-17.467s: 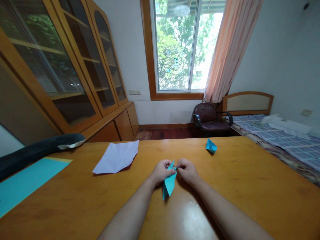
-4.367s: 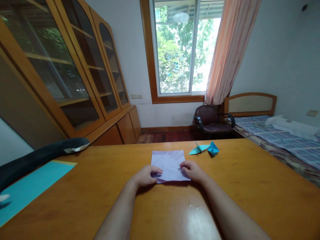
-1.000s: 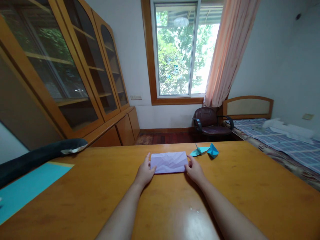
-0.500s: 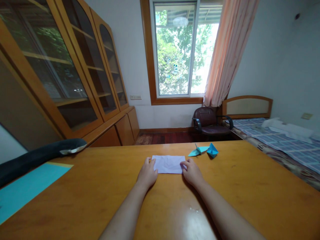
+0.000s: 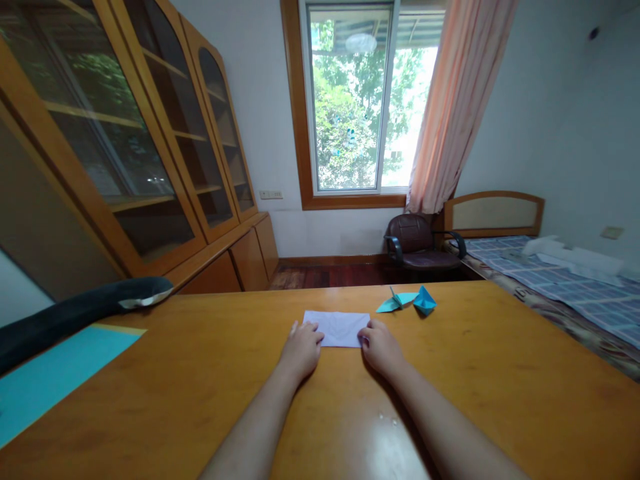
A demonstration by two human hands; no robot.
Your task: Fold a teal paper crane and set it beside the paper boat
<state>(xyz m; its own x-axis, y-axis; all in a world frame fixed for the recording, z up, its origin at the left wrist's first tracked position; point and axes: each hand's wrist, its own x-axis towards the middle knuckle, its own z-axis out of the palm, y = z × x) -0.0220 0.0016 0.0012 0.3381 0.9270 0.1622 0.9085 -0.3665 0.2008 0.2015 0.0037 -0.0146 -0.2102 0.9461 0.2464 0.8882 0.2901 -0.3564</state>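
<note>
paper: pale lilac sheet (image 5: 340, 327), folded into a flat rectangle, lying on the wooden table (image 5: 500, 373) right in front of the person, mid-table

left hand: left hand (image 5: 301, 349) sits on the near left corner of the sheet, fingers together and flat, pressing down rather than pinching

right hand: right hand (image 5: 380, 346) does the same on the near right corner, fingers curled close together, tips on the paper edge

step: looks like a fold getting flattened, imo

doing it well: keep both corners pinned so the layers don't slide, then run fingertips outward along the fold line from the middle; check the edges line up before creasing hard

neighbours: two little blue folded pieces (image 5: 413, 300) sit just past the right hand, near but not touching the sheet, so there's no need to shove them

also around: teal sheet (image 5: 55, 373) far off on the left edge
</note>
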